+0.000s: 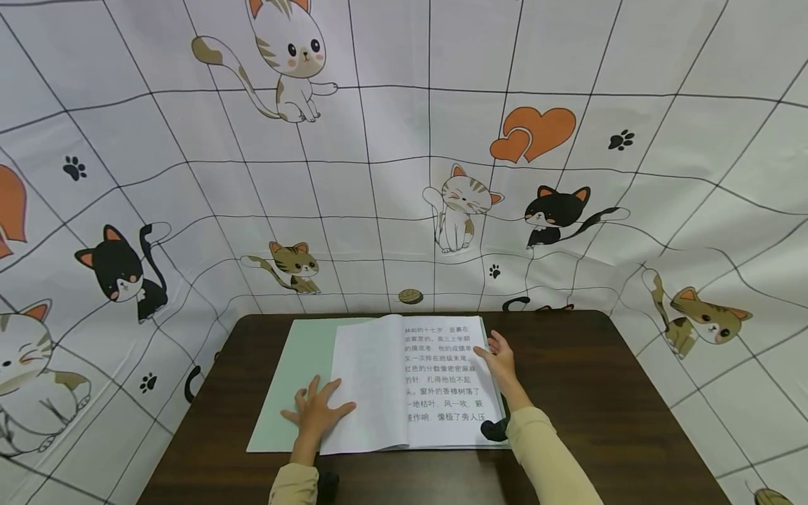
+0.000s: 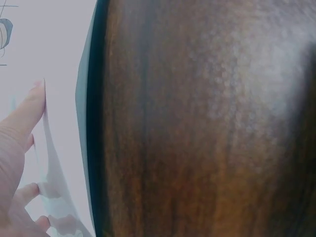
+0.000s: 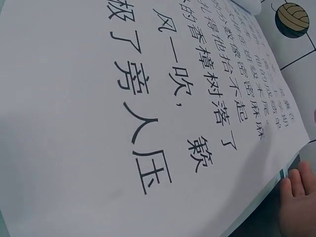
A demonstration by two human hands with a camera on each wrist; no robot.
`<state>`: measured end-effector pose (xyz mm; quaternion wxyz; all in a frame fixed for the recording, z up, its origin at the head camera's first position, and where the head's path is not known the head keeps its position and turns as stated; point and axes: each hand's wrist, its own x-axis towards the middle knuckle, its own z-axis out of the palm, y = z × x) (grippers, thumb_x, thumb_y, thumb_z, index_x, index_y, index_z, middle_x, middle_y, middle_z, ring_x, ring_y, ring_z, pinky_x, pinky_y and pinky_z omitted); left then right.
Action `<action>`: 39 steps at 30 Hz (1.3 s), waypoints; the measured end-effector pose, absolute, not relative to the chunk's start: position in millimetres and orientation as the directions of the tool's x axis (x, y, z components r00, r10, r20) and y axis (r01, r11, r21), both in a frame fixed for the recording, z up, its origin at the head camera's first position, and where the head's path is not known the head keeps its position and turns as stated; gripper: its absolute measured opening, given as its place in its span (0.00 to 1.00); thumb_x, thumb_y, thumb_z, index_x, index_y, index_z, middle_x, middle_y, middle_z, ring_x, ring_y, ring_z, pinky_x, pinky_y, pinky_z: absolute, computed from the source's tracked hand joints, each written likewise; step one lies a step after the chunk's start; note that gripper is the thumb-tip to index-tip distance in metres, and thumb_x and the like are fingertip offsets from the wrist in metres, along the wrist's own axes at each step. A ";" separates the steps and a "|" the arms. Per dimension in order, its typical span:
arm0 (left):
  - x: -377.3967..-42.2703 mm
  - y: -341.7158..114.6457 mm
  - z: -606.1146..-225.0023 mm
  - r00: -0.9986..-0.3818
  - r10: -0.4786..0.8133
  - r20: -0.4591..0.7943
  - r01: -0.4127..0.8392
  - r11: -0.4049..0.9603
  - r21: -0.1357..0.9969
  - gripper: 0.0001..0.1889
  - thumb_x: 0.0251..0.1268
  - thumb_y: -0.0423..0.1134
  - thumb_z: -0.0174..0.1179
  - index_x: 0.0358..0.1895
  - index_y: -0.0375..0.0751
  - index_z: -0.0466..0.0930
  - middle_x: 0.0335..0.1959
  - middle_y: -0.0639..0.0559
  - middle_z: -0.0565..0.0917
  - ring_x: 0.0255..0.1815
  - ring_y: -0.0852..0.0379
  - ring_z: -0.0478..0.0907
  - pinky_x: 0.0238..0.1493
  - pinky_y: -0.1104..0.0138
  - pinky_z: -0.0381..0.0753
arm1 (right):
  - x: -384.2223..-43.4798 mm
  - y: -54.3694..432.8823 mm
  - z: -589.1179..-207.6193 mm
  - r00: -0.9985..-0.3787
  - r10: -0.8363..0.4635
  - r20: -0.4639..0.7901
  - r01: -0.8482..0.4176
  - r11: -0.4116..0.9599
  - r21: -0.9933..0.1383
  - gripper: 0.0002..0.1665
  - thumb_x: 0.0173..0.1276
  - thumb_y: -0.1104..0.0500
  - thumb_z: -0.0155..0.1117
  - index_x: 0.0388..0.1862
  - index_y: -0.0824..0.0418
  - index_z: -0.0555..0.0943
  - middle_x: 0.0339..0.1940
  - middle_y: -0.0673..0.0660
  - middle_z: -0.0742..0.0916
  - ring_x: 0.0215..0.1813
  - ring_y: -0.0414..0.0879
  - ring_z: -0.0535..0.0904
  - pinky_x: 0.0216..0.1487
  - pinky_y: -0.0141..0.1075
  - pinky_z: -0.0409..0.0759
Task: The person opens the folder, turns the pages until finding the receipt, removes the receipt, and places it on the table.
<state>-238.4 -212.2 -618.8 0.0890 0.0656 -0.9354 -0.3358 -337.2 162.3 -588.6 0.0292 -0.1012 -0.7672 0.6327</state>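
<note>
An open book lies on the table, its white left page point(image 1: 366, 393) blank and its right page point(image 1: 442, 393) printed with Chinese characters. Pale green cover point(image 1: 287, 393) shows past the pages on the left. My left hand point(image 1: 318, 415) rests at the left page's outer edge with fingers spread; in the left wrist view the thumb point(image 2: 30, 111) lies along the raised white paper. At the right page's outer edge is my right hand point(image 1: 499, 361), index finger extended over the margin. Its fingers point(image 3: 297, 182) look straight, just beyond the book's edge, in the right wrist view.
The dark brown wooden table point(image 1: 587, 393) extends on both sides of the book. Behind and beside it hangs a white grid-patterned cloth point(image 1: 391, 126) printed with cats, hearts and paw marks. A black wrist device point(image 1: 495, 429) overlaps the book's lower right corner.
</note>
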 end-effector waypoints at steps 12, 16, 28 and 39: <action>-231.8 -211.2 -613.8 -0.983 -0.180 0.039 -0.118 0.779 0.616 0.37 0.46 0.56 0.73 0.62 0.45 0.77 0.73 0.32 0.61 0.66 0.24 0.53 0.54 0.18 0.31 | -336.8 170.3 -593.6 -0.998 0.026 -0.065 0.070 0.273 -0.959 0.48 0.67 0.55 0.65 0.78 0.66 0.52 0.75 0.72 0.64 0.75 0.65 0.60 0.73 0.54 0.64; -233.3 -207.5 -611.4 -0.983 -0.183 0.032 -0.123 0.770 0.626 0.37 0.47 0.56 0.74 0.62 0.45 0.77 0.74 0.31 0.60 0.67 0.24 0.53 0.54 0.19 0.30 | -341.2 169.6 -586.1 -0.988 0.049 -0.147 0.155 0.281 -0.947 0.46 0.69 0.62 0.62 0.78 0.69 0.49 0.77 0.73 0.59 0.78 0.67 0.54 0.76 0.56 0.56; -236.7 -210.4 -616.0 -0.983 -0.179 0.038 -0.114 0.762 0.637 0.38 0.47 0.56 0.73 0.63 0.45 0.76 0.74 0.31 0.59 0.68 0.24 0.51 0.54 0.19 0.27 | -344.9 170.5 -586.1 -0.984 0.089 -0.157 0.172 0.195 -0.966 0.45 0.69 0.62 0.61 0.79 0.63 0.50 0.76 0.72 0.63 0.78 0.64 0.55 0.76 0.53 0.59; -236.9 -212.5 -619.5 -0.984 -0.174 0.020 -0.119 0.750 0.650 0.37 0.49 0.57 0.72 0.64 0.45 0.75 0.75 0.32 0.57 0.69 0.23 0.49 0.55 0.20 0.22 | -350.9 165.7 -591.3 -0.974 0.134 -0.180 0.202 0.179 -0.963 0.45 0.69 0.60 0.62 0.79 0.61 0.52 0.76 0.69 0.63 0.78 0.63 0.56 0.76 0.51 0.59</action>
